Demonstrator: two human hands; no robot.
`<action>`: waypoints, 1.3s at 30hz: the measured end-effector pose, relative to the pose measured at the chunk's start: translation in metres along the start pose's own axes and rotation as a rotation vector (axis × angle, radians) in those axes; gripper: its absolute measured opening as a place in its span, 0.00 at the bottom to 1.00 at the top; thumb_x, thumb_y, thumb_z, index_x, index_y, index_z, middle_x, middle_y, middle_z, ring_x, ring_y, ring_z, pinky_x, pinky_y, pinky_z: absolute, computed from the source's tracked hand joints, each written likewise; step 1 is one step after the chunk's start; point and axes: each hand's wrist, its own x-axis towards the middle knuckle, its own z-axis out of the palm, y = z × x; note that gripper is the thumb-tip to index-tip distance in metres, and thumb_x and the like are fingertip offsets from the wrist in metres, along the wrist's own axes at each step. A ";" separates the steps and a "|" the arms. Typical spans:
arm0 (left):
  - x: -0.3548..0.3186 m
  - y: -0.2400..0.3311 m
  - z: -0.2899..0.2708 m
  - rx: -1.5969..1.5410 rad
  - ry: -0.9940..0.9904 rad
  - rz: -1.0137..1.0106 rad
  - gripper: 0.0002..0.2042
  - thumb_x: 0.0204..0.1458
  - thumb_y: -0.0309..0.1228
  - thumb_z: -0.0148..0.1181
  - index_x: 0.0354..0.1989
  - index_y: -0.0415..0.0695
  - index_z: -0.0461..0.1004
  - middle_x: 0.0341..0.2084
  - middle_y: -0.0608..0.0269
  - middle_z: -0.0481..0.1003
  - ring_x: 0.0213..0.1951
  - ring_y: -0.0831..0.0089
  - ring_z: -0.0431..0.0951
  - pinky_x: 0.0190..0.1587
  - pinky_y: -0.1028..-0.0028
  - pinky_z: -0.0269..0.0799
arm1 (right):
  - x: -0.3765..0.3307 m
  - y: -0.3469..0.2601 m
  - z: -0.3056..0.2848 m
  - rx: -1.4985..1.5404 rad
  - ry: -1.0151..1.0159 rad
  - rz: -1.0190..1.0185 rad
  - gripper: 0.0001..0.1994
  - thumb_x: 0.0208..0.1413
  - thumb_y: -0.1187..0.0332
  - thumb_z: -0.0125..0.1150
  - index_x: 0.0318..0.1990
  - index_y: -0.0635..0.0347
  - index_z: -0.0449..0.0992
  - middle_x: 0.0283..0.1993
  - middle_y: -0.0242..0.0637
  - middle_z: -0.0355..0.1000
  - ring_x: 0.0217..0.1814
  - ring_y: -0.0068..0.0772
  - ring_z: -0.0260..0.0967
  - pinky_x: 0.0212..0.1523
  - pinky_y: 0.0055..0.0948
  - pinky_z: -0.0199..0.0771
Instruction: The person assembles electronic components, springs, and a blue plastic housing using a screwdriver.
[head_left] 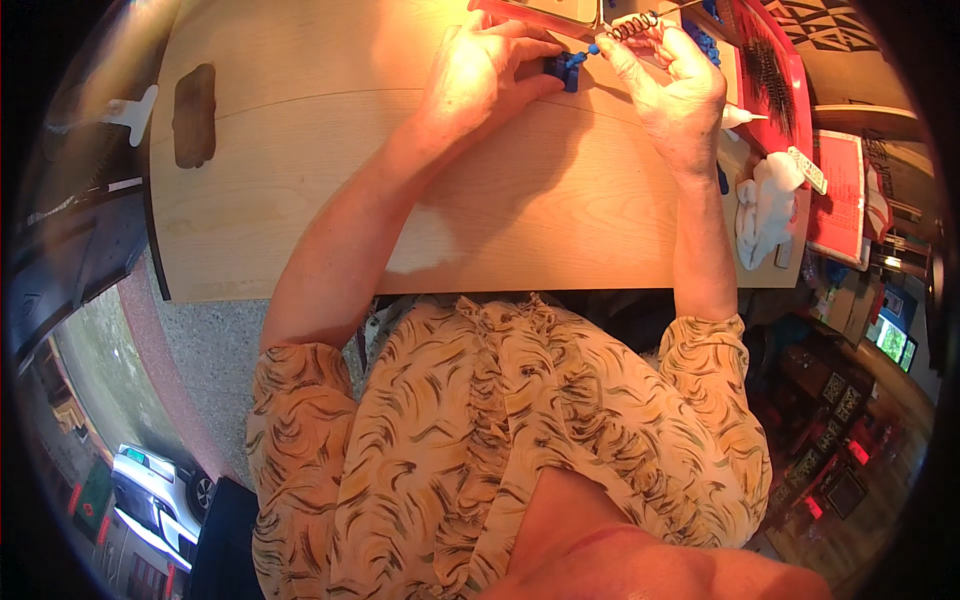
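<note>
While my left hand (480,75) pins the blue part (562,68), my right hand (672,85) pinches the coiled spring (632,26) just beside it, apparently not yet fitted.

A pale wooden table (300,180) carries everything. A small blue plastic part (566,68) sits on it right under the left hand's fingertips (540,50). Well to the left of those fingers lie a dark brown oblong piece (194,115) and a small white flat shape (132,110). Beyond the right hand's fingers (640,55), toward the table's right edge, rest a red tray (790,80) and a crumpled white cloth (765,205).
</note>
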 end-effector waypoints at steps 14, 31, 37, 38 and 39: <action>0.001 0.020 -0.007 0.169 0.026 0.053 0.17 0.48 0.36 0.74 0.47 0.46 0.83 0.45 0.60 0.82 0.49 0.65 0.78 0.57 0.66 0.73 | -0.003 0.004 0.000 0.007 0.026 -0.006 0.08 0.58 0.78 0.68 0.44 0.70 0.79 0.41 0.37 0.81 0.44 0.22 0.77 0.48 0.22 0.77; 0.001 0.012 -0.003 0.011 0.011 0.014 0.19 0.48 0.35 0.74 0.49 0.45 0.81 0.41 0.64 0.84 0.51 0.66 0.77 0.57 0.66 0.72 | -0.003 -0.004 0.000 -0.027 0.051 -0.010 0.07 0.58 0.77 0.68 0.43 0.69 0.79 0.40 0.36 0.81 0.43 0.22 0.78 0.48 0.23 0.77; 0.002 0.012 -0.004 0.047 0.042 0.031 0.18 0.41 0.37 0.76 0.41 0.45 0.86 0.41 0.66 0.82 0.47 0.62 0.76 0.53 0.66 0.73 | -0.003 -0.003 0.001 0.012 0.060 0.007 0.07 0.58 0.77 0.69 0.42 0.69 0.79 0.40 0.36 0.81 0.42 0.22 0.78 0.48 0.22 0.77; 0.002 0.016 -0.005 0.169 0.058 0.085 0.19 0.45 0.34 0.75 0.46 0.46 0.83 0.43 0.64 0.82 0.48 0.64 0.78 0.53 0.67 0.74 | -0.004 -0.002 0.001 0.010 0.061 0.009 0.07 0.58 0.77 0.69 0.42 0.69 0.79 0.40 0.36 0.81 0.42 0.22 0.78 0.48 0.22 0.77; 0.002 0.019 -0.006 0.291 0.074 0.139 0.20 0.48 0.32 0.74 0.52 0.46 0.80 0.45 0.63 0.83 0.48 0.67 0.79 0.53 0.67 0.75 | -0.005 -0.001 0.001 -0.034 0.051 0.011 0.07 0.58 0.77 0.69 0.42 0.69 0.79 0.40 0.36 0.81 0.43 0.22 0.78 0.47 0.22 0.77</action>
